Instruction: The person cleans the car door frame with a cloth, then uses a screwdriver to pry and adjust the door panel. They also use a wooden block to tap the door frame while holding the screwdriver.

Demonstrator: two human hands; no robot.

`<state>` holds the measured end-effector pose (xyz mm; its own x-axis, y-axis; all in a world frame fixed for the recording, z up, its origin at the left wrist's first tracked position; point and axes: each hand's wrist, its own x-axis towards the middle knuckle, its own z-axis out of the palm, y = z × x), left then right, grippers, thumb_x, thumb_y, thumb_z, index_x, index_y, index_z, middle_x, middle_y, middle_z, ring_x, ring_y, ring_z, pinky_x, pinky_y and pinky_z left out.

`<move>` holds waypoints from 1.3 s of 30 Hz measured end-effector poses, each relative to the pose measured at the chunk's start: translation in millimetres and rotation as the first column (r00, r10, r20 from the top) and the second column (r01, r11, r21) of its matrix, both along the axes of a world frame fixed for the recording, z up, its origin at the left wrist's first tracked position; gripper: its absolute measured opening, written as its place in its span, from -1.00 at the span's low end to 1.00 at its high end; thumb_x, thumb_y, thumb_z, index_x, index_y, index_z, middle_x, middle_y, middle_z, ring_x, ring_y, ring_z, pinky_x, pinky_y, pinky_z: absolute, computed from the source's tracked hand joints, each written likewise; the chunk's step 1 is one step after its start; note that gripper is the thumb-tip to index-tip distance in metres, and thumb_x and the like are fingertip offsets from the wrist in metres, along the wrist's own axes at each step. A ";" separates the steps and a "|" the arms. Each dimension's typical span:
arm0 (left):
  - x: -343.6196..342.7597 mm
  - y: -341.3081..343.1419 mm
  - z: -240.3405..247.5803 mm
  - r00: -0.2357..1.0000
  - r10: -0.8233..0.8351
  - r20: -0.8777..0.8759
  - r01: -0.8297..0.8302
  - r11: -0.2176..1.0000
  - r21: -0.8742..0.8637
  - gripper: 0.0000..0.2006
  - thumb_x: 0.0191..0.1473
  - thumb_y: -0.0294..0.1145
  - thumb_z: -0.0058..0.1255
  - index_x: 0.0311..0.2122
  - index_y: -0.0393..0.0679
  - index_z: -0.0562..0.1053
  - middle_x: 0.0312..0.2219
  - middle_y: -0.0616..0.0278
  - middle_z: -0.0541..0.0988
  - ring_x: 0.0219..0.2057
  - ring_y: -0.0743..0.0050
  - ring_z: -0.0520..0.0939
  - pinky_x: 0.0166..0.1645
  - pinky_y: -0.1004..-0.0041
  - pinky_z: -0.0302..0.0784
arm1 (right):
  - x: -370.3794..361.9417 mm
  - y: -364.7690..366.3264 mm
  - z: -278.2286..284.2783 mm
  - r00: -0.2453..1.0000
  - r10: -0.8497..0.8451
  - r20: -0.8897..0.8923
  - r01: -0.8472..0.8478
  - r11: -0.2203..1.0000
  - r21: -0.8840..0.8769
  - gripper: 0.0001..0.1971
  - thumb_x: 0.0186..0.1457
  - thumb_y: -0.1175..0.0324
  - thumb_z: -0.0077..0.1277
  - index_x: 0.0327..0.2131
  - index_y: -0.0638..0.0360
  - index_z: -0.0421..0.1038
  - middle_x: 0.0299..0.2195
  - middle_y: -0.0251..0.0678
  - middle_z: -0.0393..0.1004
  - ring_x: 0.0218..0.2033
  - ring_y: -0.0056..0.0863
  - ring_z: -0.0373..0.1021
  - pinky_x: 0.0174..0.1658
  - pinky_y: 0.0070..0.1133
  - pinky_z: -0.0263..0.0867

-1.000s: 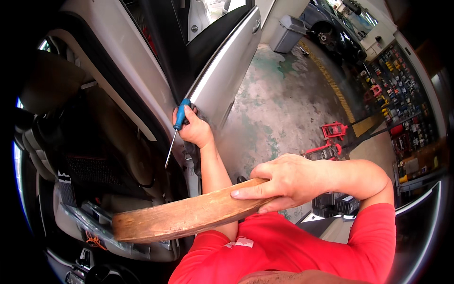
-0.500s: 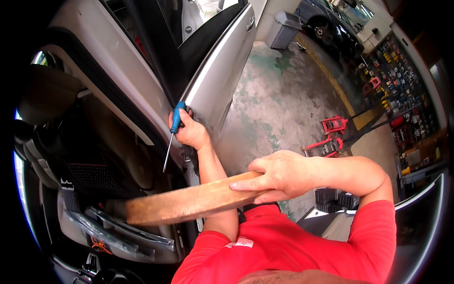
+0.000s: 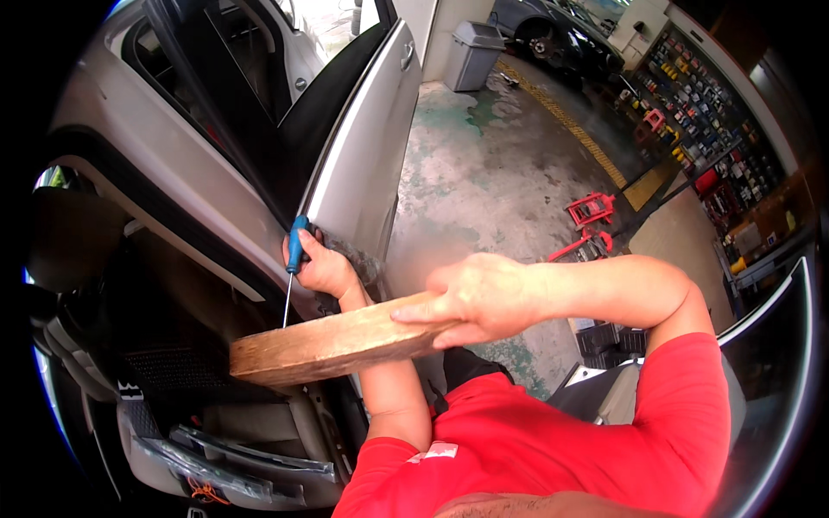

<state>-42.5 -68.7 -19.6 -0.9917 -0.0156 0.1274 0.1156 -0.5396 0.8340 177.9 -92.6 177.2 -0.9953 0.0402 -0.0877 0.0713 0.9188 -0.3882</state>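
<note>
My left hand (image 3: 328, 269) is closed around the blue handle of a screwdriver (image 3: 296, 248) beside the rear edge of the car's door opening. Its thin metal shaft points down, and the tip is hidden behind a wooden block (image 3: 337, 342). That block is long, brown and squared, and my right hand (image 3: 484, 298) grips it by its right end. It reaches leftward across my left forearm, its free end close to the screwdriver shaft. Whether the two touch, I cannot tell.
Left of me is the car's interior, with a seat (image 3: 272, 427) and plastic-wrapped strips (image 3: 220, 470). A silver car door (image 3: 367, 155) stands open ahead. Farther off are a grey bin (image 3: 473, 56), a red floor jack (image 3: 591, 210) and a wall of hanging tools (image 3: 704, 95).
The view has shifted slightly. The wooden block has come nearer the screwdriver and now covers its tip, which was visible before. The screwdriver shaft stands more upright. Both hands keep their holds.
</note>
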 end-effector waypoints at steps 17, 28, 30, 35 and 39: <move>4.4 -10.8 3.1 0.999 -0.036 -0.019 0.036 0.999 0.024 -0.74 0.17 -0.50 0.01 -0.06 -0.38 0.37 -0.21 0.08 0.52 -0.25 0.38 0.58 -0.19 0.42 0.66 | 22.5 -19.8 4.0 0.978 0.191 -0.079 -0.197 0.978 -0.068 -0.36 0.03 0.11 0.16 0.21 -0.33 0.22 -0.30 -0.17 0.37 -0.40 -0.20 0.43 -0.39 -0.37 0.39; 18.9 -12.3 -4.6 0.996 0.043 0.080 -0.048 0.997 0.064 -0.67 0.09 -0.55 0.09 -0.07 -0.40 0.29 -0.25 -0.01 0.51 -0.32 0.31 0.61 -0.18 0.40 0.67 | 39.2 -12.4 -17.8 0.986 0.134 -0.099 -0.151 0.968 -0.202 -0.36 0.00 0.17 0.19 0.20 -0.23 0.25 -0.31 -0.14 0.36 -0.36 -0.19 0.41 -0.35 -0.38 0.38; 16.3 -6.9 -0.3 0.993 0.065 0.096 -0.071 0.996 0.059 -0.67 0.09 -0.54 0.09 -0.07 -0.40 0.29 -0.26 -0.02 0.51 -0.32 0.31 0.61 -0.19 0.41 0.67 | 39.2 -9.1 -18.8 0.988 0.127 -0.085 -0.141 0.971 -0.195 -0.35 0.00 0.17 0.19 0.20 -0.24 0.25 -0.30 -0.14 0.37 -0.35 -0.19 0.42 -0.34 -0.38 0.38; 12.6 -1.3 0.7 0.990 0.109 0.087 -0.115 0.991 0.063 -0.69 0.10 -0.52 0.09 -0.10 -0.42 0.32 -0.27 -0.01 0.51 -0.34 0.33 0.61 -0.22 0.42 0.68 | 39.5 -3.4 -21.4 0.990 0.116 -0.085 -0.130 0.976 -0.175 -0.33 -0.03 0.15 0.21 0.20 -0.25 0.25 -0.29 -0.15 0.37 -0.37 -0.21 0.42 -0.37 -0.40 0.38; 7.8 -3.2 5.4 0.992 0.048 0.114 -0.054 0.998 0.045 -0.71 0.11 -0.50 0.08 -0.11 -0.44 0.35 -0.29 0.03 0.52 -0.38 0.38 0.60 -0.25 0.44 0.67 | 43.4 -1.9 -24.1 0.989 0.111 -0.099 -0.126 0.978 -0.164 -0.28 -0.10 0.15 0.27 0.20 -0.26 0.26 -0.27 -0.17 0.38 -0.40 -0.23 0.43 -0.43 -0.43 0.38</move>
<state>-34.7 -71.9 -14.2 -0.9975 -0.0697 0.0127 0.0506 -0.5751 0.8165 221.3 -94.5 153.2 -0.9962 -0.0864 0.0056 -0.0758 0.8389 -0.5389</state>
